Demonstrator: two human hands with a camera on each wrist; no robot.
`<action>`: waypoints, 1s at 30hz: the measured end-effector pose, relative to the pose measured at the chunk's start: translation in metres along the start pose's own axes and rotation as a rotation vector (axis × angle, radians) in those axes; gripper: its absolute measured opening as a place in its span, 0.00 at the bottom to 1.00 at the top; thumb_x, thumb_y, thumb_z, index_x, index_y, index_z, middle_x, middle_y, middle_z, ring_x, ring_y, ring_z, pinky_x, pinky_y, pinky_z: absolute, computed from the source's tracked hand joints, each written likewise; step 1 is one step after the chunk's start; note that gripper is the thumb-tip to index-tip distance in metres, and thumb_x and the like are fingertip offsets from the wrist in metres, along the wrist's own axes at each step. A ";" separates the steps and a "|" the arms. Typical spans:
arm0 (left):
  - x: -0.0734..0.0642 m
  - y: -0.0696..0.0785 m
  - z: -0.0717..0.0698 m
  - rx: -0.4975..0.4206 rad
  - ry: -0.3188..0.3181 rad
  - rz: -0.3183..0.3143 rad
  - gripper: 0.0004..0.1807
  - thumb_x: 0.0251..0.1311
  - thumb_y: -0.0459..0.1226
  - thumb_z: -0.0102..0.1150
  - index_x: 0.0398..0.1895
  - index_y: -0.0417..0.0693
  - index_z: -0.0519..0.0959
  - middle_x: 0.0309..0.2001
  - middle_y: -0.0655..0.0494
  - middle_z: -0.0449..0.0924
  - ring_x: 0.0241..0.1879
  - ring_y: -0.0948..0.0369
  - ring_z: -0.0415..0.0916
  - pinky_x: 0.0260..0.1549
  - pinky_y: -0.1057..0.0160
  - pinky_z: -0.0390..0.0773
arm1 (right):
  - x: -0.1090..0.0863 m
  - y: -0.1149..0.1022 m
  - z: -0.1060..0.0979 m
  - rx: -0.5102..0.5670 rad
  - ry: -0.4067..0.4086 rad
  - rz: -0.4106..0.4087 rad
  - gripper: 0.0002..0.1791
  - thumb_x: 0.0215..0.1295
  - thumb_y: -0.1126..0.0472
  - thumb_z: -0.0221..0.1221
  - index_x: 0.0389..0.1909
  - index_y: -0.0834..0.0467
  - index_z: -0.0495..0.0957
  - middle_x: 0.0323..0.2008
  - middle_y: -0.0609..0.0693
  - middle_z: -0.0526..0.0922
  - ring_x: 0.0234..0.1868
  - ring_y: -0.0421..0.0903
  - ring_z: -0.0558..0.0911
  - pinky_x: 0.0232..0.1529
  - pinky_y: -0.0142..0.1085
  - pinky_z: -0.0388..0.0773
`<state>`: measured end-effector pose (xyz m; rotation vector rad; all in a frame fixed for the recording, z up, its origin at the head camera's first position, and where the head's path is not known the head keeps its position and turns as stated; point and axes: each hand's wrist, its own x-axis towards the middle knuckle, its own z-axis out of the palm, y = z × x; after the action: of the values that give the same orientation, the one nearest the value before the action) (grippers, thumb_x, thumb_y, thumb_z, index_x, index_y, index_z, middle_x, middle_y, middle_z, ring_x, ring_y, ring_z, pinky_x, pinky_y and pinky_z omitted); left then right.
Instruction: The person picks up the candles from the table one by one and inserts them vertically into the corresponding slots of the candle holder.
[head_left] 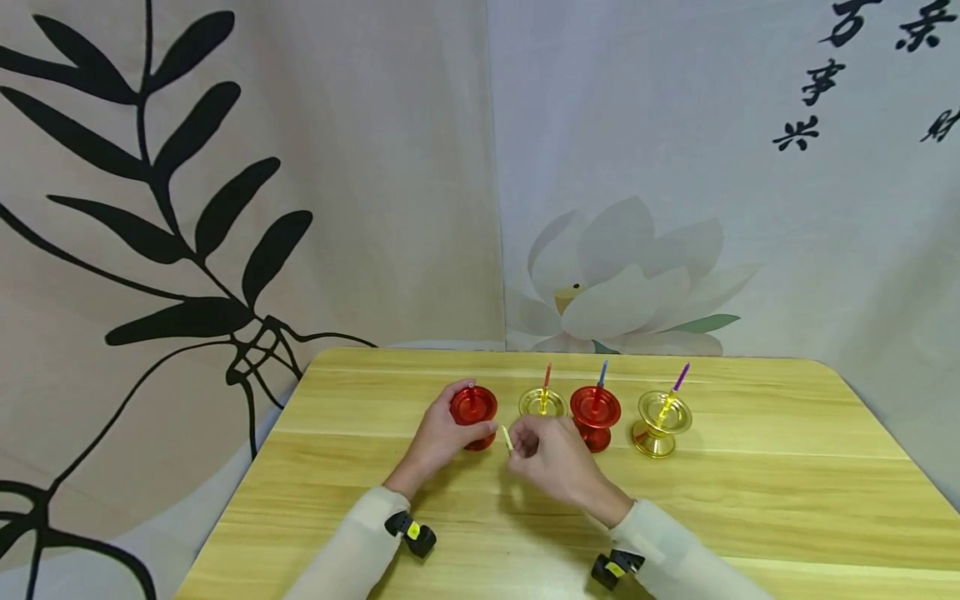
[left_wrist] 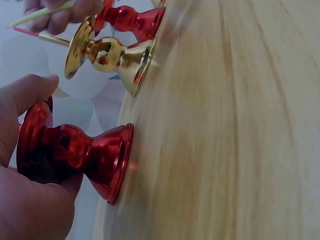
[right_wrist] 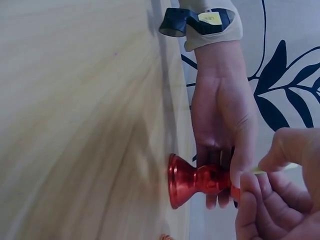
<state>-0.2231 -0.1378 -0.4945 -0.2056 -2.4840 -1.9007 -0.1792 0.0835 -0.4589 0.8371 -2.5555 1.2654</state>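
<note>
My left hand [head_left: 441,433] grips a shiny red candle holder [head_left: 474,406] by its dish, with the thumb on the near side. In the left wrist view, this holder [left_wrist: 70,147] stands upright on its flared base. Just to the right, my right hand [head_left: 558,458] pinches a thin pale yellow candle [head_left: 507,438] between thumb and fingers. The candle is apart from the red holder's centre, beside the left thumb. The right wrist view shows the right hand [right_wrist: 280,200] close to the red holder [right_wrist: 200,180], partly covering its top.
A gold holder [head_left: 542,403] with a red candle [head_left: 547,375], a red holder [head_left: 596,408] with a blue candle [head_left: 603,373] and a gold holder [head_left: 655,440] with a purple candle [head_left: 681,377] stand rightward on the wooden table [head_left: 787,475]. Behind hangs a printed cloth [head_left: 405,167].
</note>
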 end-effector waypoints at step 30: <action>-0.004 0.003 0.007 -0.023 -0.064 0.023 0.45 0.57 0.34 0.81 0.78 0.41 0.72 0.66 0.42 0.82 0.64 0.45 0.80 0.62 0.44 0.82 | 0.054 -0.015 0.016 -0.014 0.326 -0.120 0.03 0.77 0.71 0.65 0.42 0.62 0.82 0.39 0.53 0.87 0.40 0.48 0.87 0.43 0.46 0.88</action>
<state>-0.2185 -0.1309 -0.4935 -0.2984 -2.4893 -1.9447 -0.2145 0.0419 -0.4381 0.7026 -2.2231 1.2312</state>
